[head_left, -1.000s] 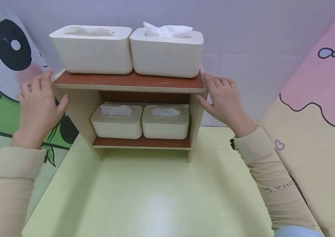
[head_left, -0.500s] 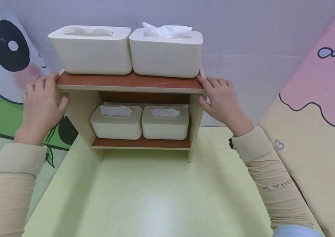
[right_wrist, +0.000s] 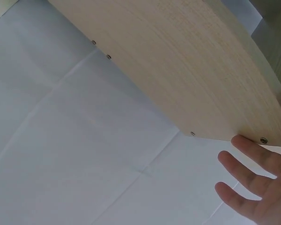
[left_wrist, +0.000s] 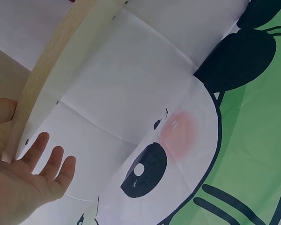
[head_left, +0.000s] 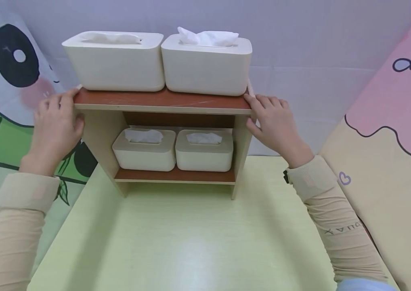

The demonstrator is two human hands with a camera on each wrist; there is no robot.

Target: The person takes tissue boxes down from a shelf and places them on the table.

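Pale cloth backdrop (head_left: 318, 52); panda and pink cartoon prints at the sides run out of frame. Light green surface (head_left: 191, 242), near edge cut off. Wooden shelf (head_left: 162, 101) stands on its far part, back mostly hidden. Two white upper tissue boxes (head_left: 118, 66) side by side on top; two lower tissue boxes (head_left: 145, 155) inside, rears hard to make out. Beige right sleeve (head_left: 340, 218). Left grip (head_left: 54, 129), bare hand: thumb and forefinger pinch shelf's top left corner, other fingers spread. Right grip (head_left: 276, 125): same pinch at top right corner, thumb almost cut off in right wrist view. White tissues (head_left: 209, 38) poke from slots. Dark lettering on right sleeve, upside down; only an X reads clearly.
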